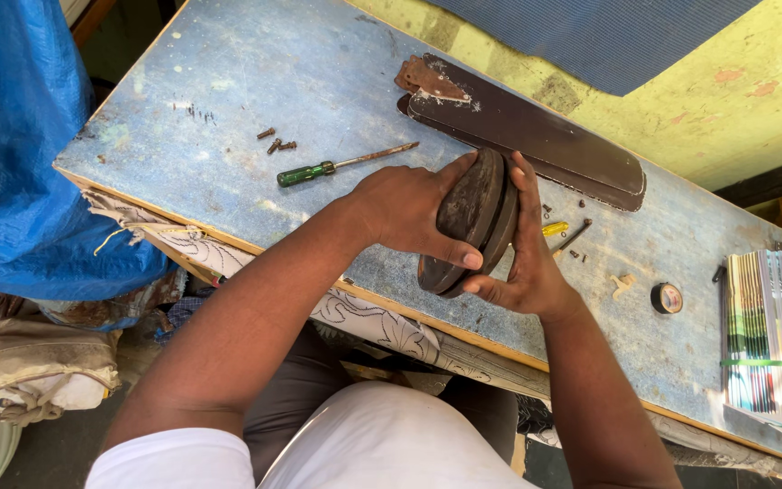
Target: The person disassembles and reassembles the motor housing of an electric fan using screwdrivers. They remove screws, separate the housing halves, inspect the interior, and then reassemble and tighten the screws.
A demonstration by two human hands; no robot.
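Hands first: I see both closed around a dark, round, disc-shaped metal housing (474,222) stood on edge near the middle of the tabletop (228,81). The left hand (409,213) wraps the housing's left face, thumb along the lower rim and fingers curled over the top edge. The right hand (527,258) presses its flat palm and straight fingers against the right face, thumb hooked under the lower rim. The housing looks like two stacked round halves, tilted a little, its bottom edge close to the near lip of the tabletop; I cannot tell whether it rests on the surface or is lifted.

Just beyond the hands lies a long brown fan blade (536,140) with a rusty bracket (427,80) at its far left end, running diagonally toward the right. Left of the hands a green-handled screwdriver (341,165) lies flat, and farther left sit a few loose rusty screws (275,141). Just right of the housing, partly hidden by the right hand, I make out a yellow-handled tool (556,228) and some small dark screws (579,255). Well to the right there is a roll of black tape (666,298), and at the right edge a stack of thin coloured booklets (776,326). A blue tarpaulin (11,145) hangs off the left side, and patterned cloth (192,246) sticks out from under the near edge of the tabletop.
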